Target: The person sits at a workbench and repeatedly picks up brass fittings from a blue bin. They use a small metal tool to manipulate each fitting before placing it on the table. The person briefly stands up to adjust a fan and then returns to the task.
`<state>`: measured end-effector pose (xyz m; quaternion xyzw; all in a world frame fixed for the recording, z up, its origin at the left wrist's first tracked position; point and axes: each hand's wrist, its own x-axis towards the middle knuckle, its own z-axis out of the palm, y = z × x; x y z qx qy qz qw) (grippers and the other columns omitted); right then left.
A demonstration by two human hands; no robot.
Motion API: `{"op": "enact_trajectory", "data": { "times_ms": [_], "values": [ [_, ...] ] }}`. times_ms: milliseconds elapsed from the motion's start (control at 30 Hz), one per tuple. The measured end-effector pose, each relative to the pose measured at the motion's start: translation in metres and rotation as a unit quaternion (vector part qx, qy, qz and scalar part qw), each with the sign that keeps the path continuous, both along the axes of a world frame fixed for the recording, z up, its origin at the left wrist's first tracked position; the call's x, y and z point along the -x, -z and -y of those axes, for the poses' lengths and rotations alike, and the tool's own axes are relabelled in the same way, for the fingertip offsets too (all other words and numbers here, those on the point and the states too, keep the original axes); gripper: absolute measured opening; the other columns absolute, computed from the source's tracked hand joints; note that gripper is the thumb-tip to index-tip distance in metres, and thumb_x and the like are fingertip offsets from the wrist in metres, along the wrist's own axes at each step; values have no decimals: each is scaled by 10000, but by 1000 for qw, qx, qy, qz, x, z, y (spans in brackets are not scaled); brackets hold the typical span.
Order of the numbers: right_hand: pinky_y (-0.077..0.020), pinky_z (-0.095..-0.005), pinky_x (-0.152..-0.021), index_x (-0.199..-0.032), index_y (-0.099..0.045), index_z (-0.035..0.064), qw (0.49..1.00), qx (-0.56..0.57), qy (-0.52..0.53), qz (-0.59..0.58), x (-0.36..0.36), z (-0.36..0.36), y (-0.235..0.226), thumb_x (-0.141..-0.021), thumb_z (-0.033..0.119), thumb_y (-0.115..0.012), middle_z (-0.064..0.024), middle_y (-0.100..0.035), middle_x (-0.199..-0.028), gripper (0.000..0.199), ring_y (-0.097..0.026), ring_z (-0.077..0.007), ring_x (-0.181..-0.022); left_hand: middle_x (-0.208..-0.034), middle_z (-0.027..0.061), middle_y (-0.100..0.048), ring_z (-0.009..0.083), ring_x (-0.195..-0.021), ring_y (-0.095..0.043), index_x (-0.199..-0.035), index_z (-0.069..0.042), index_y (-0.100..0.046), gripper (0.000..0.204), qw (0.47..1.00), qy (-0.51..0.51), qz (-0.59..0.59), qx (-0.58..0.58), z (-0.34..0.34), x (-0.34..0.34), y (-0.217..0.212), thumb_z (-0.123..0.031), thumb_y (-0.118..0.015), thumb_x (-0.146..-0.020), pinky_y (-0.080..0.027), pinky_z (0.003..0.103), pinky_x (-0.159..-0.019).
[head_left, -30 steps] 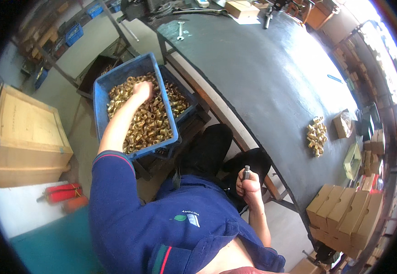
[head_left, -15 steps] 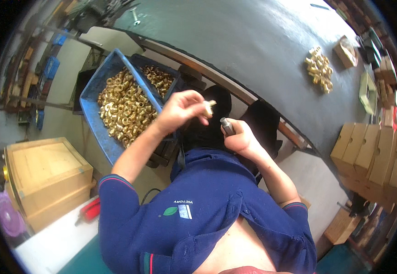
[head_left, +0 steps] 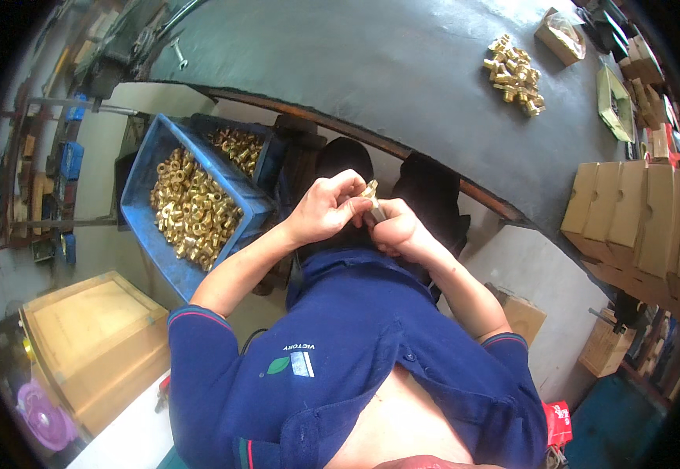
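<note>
The thumb and fingertips of the left hand (head_left: 323, 209) pinch a small brass fitting (head_left: 370, 188), and the right hand (head_left: 399, 232) has its fingers curled in a fist around a grey metal piece (head_left: 377, 211) whose end points up. The fitting lies at the very tips of the left fingers, right over the top of the grey piece; the two seem to touch, though the knuckles hide the exact contact. The fist grip is probably there to steady the grey piece, while the light pinch leaves most of the fitting's edge free to be turned or lined up. Both hands meet above the lap, before the dark trousers (head_left: 345, 159), likely because that brings the pieces close to the body and the eyes. Just beyond the left forearm, a tilted-looking blue bin (head_left: 141, 205) holds loose brass fittings (head_left: 191, 207), placed, it seems, for an easy left-hand reach; a second blue bin (head_left: 266, 168) with more stands behind it. Farther out, on the dark desk (head_left: 356, 62), a heap of brass fittings (head_left: 514, 76) sits well apart, near an open cardboard box (head_left: 563, 39).
</note>
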<state>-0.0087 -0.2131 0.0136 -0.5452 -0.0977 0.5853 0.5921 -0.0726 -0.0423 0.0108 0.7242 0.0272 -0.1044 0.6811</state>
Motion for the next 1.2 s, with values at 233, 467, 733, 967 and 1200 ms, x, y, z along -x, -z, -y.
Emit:
{"op": "enact_trajectory", "data": {
  "times_ms": [233, 467, 733, 967, 1200],
  "values": [
    [-183, -200, -336, -734, -414, 79, 978, -95, 85, -165, -13, 23, 13, -715, 71, -501, 31, -339, -533, 90, -261, -41, -388, -754, 70, -598, 118, -639, -585, -874, 4, -506, 67, 992, 106, -4, 75, 6, -50, 0, -57, -533, -876, -479, 240, -566],
    [-203, -192, -316, -757, -392, 95, 922, -227, 160, -271, -22, 83, 20, -729, 260, -638, 18, -324, -531, 298, -251, -49, -381, -689, 62, -586, 107, -525, -555, -807, -9, -519, 181, 990, 58, 127, -19, 35, -180, -18, -174, -552, -874, -435, 237, -427],
    [-225, -187, -329, -760, -391, 103, 946, -182, 193, -187, -12, 83, 18, -671, 349, -717, 29, -319, -535, 418, -269, -45, -392, -883, 134, -644, 318, -812, -618, -1014, -124, -621, 396, 891, -49, 283, -352, 93, -327, -7, -401, -612, -731, -494, 394, -713],
    [-218, -194, -311, -748, -382, 101, 953, -142, 222, -152, -10, 80, 26, -654, 372, -741, 20, -317, -521, 459, -272, -62, -381, -845, 157, -641, 323, -816, -613, -1056, -83, -577, 443, 908, -17, 311, -279, 69, -288, -12, -370, -640, -724, -477, 399, -724],
    [-230, -199, -322, -762, -385, 94, 972, -134, 148, -123, -5, 55, 25, -645, 389, -740, 10, -336, -524, 476, -294, -71, -383, -771, 67, -644, 113, -600, -605, -1027, -31, -599, 279, 956, -116, 191, -188, -113, -90, -29, -162, -650, -786, -476, 240, -568]
  ]
}}
